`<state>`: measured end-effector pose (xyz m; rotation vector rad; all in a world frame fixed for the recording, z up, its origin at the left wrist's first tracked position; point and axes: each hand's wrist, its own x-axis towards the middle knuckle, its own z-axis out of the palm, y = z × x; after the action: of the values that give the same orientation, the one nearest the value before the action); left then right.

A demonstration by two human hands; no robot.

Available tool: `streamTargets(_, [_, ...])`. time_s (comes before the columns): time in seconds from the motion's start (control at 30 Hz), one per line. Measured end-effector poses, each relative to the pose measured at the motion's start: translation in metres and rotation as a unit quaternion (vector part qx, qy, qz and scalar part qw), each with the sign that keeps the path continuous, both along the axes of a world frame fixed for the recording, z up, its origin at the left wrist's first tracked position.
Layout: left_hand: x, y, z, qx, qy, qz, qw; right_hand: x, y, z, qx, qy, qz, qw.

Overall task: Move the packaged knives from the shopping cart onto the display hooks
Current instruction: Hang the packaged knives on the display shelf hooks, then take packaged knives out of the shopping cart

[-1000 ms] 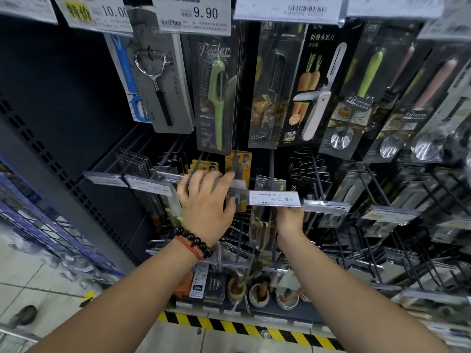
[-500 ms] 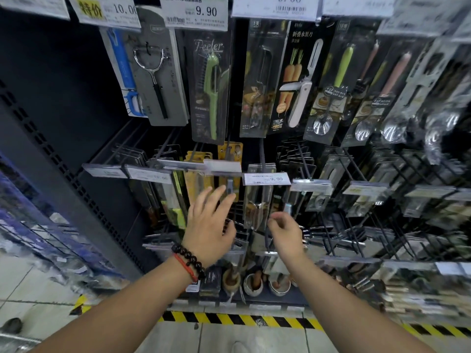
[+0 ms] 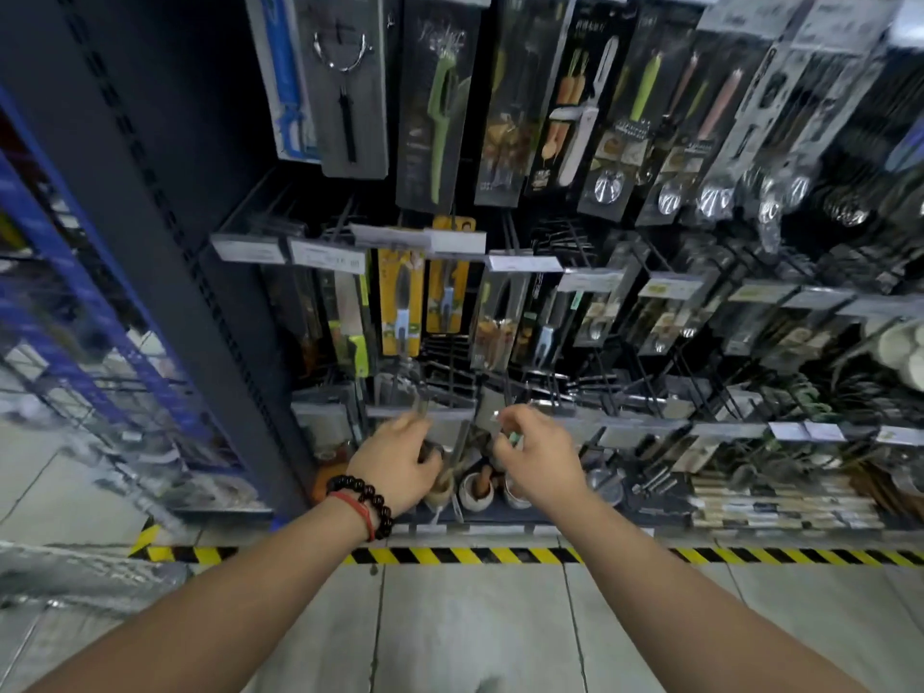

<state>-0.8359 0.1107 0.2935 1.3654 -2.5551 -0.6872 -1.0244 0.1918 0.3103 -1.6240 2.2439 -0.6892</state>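
The right hand (image 3: 537, 455) is curling its fingers in front of the lowest row of display hooks (image 3: 450, 387), and something small and greenish is showing at its fingertips; blur makes it impossible to tell whether it is pinching that thing or merely passing before it. Just to its left, the left hand (image 3: 400, 460) is hanging with fingers loosely bent, near a thin upright strip; whether it is touching the strip cannot be told. A dark bead bracelet (image 3: 365, 497) and a red cord are circling the left wrist.

Directly below both hands, small mortars with pestles (image 3: 475, 485) are sitting on the bottom shelf. Above the hands, packaged knives (image 3: 400, 307) in yellow cards are hanging on the middle row of hooks, behind white price tags (image 3: 525, 263). Higher still, a green peeler pack (image 3: 440, 107) and a white folding fruit knife pack (image 3: 580, 107) are hanging in the top row, with spoons to their right.

Below the arms, yellow-and-black hazard tape (image 3: 500, 556) is running along the floor at the shelf's foot. Far to the left of the left hand, a blurred wire frame, possibly the shopping cart (image 3: 75, 392), is standing beside the dark shelf upright.
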Motion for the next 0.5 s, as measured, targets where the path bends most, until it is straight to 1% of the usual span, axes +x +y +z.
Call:
streamTargets(0.07, [0.014, 0.014, 0.001, 0.001, 0.001, 0.012, 1.0, 0.014, 0.013, 0.0, 0.001, 0.01, 0.015, 1.0])
streamTargets(0.23, [0.067, 0.061, 0.003, 0.014, -0.003, 0.059, 0.998, 0.059, 0.041, -0.011, 0.023, -0.01, 0.055, 0.998])
streamTargets(0.37, [0.129, 0.12, -0.008, 0.04, -0.011, 0.123, 0.992, 0.115, 0.071, -0.036, 0.009, -0.075, 0.099, 0.992])
streamTargets(0.5, [0.189, 0.183, -0.014, 0.086, -0.027, 0.188, 0.978, 0.183, 0.111, -0.06, 0.005, -0.133, 0.148, 0.98])
